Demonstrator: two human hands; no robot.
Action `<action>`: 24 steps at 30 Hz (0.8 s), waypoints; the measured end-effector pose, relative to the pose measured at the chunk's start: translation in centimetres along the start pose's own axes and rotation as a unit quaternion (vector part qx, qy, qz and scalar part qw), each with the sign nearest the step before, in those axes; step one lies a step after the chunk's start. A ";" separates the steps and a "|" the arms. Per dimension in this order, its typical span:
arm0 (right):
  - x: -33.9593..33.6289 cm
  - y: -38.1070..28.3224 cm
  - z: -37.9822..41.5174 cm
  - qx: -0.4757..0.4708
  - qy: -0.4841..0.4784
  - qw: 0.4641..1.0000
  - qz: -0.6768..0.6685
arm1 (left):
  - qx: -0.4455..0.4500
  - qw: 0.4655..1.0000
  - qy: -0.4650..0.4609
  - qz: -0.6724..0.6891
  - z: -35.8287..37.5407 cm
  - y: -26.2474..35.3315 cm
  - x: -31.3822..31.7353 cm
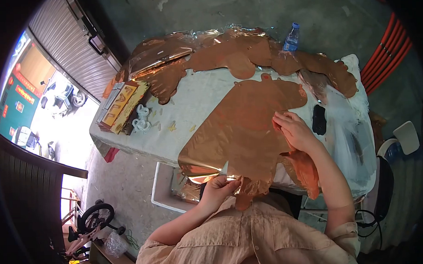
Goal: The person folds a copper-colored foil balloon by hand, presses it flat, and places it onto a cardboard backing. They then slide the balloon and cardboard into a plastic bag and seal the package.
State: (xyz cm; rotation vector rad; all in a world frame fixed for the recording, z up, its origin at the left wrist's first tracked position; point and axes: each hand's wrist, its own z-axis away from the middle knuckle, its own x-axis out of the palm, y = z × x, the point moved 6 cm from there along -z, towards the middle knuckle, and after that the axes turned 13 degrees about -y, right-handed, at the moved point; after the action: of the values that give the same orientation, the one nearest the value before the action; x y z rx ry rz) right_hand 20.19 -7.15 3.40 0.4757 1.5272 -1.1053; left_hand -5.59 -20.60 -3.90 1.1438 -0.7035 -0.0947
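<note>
the sheet [241, 121], copper-coloured and broad, lies on the table [203, 92] between the two hands, its near end reaching over the table's edge toward the person's shirt [252, 228]. the left hand [217, 193] is at this near end, left of its middle; the right hand [294, 130] is farther up, at the right edge. most of the sheet spreads away from the left hand and to the left of the right hand, with a rounded lobe beyond the right hand's fingertips.

the left hand's thumb and fingers are drawn together, pinching the near edge of the sheet. beside that pinch the surface is creased and shiny, curling up toward the left corner. a pale pointed patch shows just beyond the fingers; whether it is a gap or a separate thing, i cannot tell.

the right hand lies over the right edge, fingers close together and slightly bent, touching the sheet. its thumb is not clear, so i cannot tell whether it pinches the edge or only rests there. below its wrist an orange-brown piece [306, 170] hangs down, partly behind the forearm.

a black item [319, 120] lies just right of the right hand, with clear plastic [356, 145] past it. along the far side is more foil [209, 57], with a bottle [291, 38] upright near it. a printed box [121, 107] and white loops [141, 120] sit at the left end.
</note>
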 end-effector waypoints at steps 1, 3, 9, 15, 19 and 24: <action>-0.2 0.1 0.0 0.001 0.000 1.000 0.001 | 0.000 1.000 -0.001 0.001 0.0 -0.1 0.0; -0.7 0.3 -0.1 0.012 -0.016 0.999 -0.049 | 0.002 1.000 -0.002 -0.004 0.0 -0.1 0.0; -1.6 -2.0 -0.8 0.079 -0.059 0.991 0.089 | -0.004 1.000 0.006 -0.007 0.2 -0.2 0.2; -0.3 -4.1 -5.2 0.031 -0.034 0.995 0.093 | 0.004 1.000 0.015 -0.017 0.1 -0.3 0.1; 1.9 -3.7 -7.3 0.037 -0.043 0.996 0.071 | 0.004 1.000 0.020 -0.018 0.2 0.0 0.1; 3.3 -3.5 -7.9 0.036 -0.058 0.996 0.057 | 0.003 0.999 0.020 -0.032 0.2 -0.1 0.0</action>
State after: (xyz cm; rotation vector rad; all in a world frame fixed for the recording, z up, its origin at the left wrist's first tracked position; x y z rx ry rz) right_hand 12.20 -3.13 1.07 0.5323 1.3462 -1.0823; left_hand -5.71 -20.81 -3.92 1.1705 -0.6318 -0.1227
